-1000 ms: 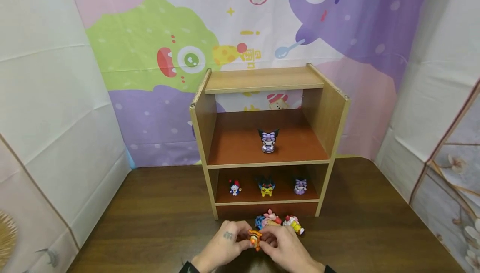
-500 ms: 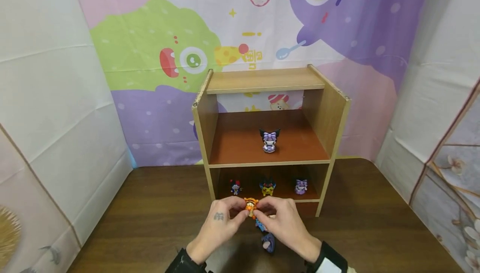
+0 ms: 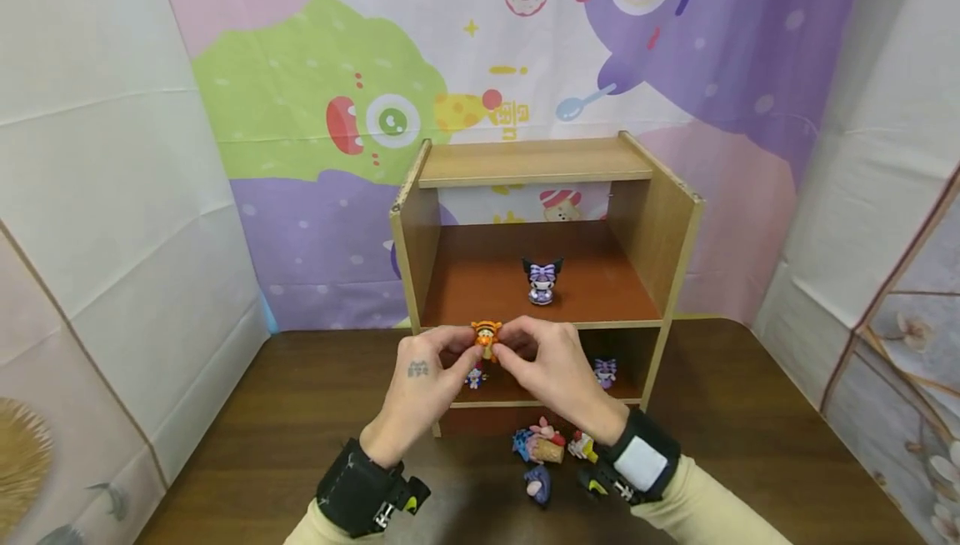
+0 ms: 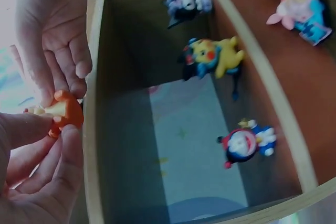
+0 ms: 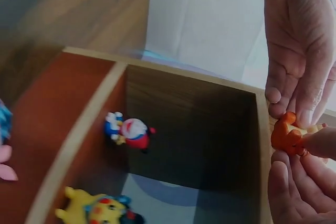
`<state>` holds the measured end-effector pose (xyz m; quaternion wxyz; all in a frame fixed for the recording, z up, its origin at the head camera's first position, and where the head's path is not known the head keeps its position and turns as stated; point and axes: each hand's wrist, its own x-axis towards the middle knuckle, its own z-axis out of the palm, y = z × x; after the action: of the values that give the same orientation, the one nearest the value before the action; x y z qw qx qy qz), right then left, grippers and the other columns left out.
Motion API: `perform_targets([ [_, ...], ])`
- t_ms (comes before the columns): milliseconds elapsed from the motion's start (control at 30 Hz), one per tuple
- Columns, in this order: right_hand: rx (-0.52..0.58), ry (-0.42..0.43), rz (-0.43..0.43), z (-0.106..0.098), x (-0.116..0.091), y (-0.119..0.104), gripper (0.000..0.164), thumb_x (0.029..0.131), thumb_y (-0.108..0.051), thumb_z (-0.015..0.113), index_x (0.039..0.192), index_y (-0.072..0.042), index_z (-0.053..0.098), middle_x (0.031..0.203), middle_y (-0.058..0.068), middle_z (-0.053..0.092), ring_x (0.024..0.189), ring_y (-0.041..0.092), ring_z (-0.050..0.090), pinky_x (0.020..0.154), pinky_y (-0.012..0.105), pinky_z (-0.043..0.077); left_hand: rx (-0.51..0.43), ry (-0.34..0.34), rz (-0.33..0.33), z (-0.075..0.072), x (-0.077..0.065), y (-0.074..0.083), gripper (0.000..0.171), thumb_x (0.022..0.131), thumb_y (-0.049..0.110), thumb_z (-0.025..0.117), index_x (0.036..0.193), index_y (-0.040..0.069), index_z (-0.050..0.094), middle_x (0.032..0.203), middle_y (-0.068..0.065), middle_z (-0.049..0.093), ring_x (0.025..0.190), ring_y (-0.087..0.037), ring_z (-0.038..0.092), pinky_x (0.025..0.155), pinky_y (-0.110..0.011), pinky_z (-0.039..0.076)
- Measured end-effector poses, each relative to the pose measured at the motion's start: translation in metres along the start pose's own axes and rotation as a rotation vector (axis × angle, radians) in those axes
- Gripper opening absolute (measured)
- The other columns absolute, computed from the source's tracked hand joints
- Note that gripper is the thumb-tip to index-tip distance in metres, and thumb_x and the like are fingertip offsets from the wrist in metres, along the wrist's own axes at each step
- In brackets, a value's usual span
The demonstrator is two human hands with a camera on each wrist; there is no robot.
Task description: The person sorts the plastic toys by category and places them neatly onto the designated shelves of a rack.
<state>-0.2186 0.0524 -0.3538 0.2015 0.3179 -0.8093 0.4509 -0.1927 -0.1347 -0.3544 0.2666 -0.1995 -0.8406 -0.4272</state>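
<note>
An orange tiger figurine (image 3: 487, 340) with dark stripes on its head is held upright between both hands, in front of the edge of the middle shelf (image 3: 450, 303). My left hand (image 3: 423, 374) pinches its left side with thumb and fingers; my right hand (image 3: 547, 362) pinches the other side. In the left wrist view, the figurine's orange body (image 4: 73, 113) shows between the fingertips. On the middle shelf, behind the hands, stands a black-eared figurine with a purple bow (image 3: 542, 282). The lower shelf's yellow figurine (image 4: 223, 56) is hidden by the hands in the head view.
Below stand a red-hatted figurine (image 3: 474, 377) and a purple-bowed figurine (image 3: 605, 372) inside the wooden shelf unit (image 3: 682, 253). On the table before it lie a pink and blue figurine (image 3: 538, 442), a white and yellow one (image 3: 582, 447) and a dark blue one (image 3: 537, 485).
Both hands have lifted the tiger figurine from low over the table, up and forward, to the height of the middle shelf's edge. The other figurines stay where they were.
</note>
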Motion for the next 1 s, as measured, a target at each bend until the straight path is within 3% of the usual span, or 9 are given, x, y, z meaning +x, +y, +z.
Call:
perform_targets([
  [233,-0.035,0.024,0.013,0.004,0.030,-0.007,0.007,0.090,-0.009,0.076,0.095,-0.004,0.075,0.087,0.006,0.077,0.068,0.010,0.069,0.063,0.024,0.057,0.082,0.081,-0.035,-0.008,0.019,0.005,0.014,0.091,0.006,0.075,0.103,-0.001,0.077,0.085,-0.008,0.077,0.069,-0.014,0.070,0.059,-0.023,0.053],
  [467,-0.091,0.046,0.041,0.013,0.047,-0.004,0.009,0.090,-0.008,0.074,0.095,-0.001,0.075,0.087,0.008,0.077,0.070,0.015,0.072,0.065,0.029,0.059,0.194,0.123,-0.069,0.000,0.033,0.005,0.014,0.093,0.005,0.072,0.104,-0.003,0.077,0.088,-0.012,0.078,0.075,-0.018,0.074,0.060,-0.030,0.057],
  [767,-0.166,0.041,0.036,0.017,0.056,-0.001,0.008,0.091,-0.007,0.071,0.093,0.000,0.075,0.085,0.009,0.078,0.070,0.017,0.072,0.063,0.030,0.056,0.322,0.181,-0.131,0.014,0.038,0.008,0.010,0.093,0.004,0.072,0.100,0.000,0.078,0.089,-0.013,0.078,0.075,-0.024,0.075,0.061,-0.039,0.059],
  [1000,-0.201,0.014,0.026,0.018,0.065,-0.002,0.009,0.090,-0.006,0.071,0.092,0.001,0.074,0.085,0.011,0.077,0.069,0.018,0.072,0.062,0.029,0.057,0.393,0.200,-0.142,0.020,0.041,0.006,0.012,0.094,0.005,0.071,0.103,-0.001,0.076,0.092,-0.016,0.077,0.078,-0.033,0.075,0.062,-0.045,0.059],
])
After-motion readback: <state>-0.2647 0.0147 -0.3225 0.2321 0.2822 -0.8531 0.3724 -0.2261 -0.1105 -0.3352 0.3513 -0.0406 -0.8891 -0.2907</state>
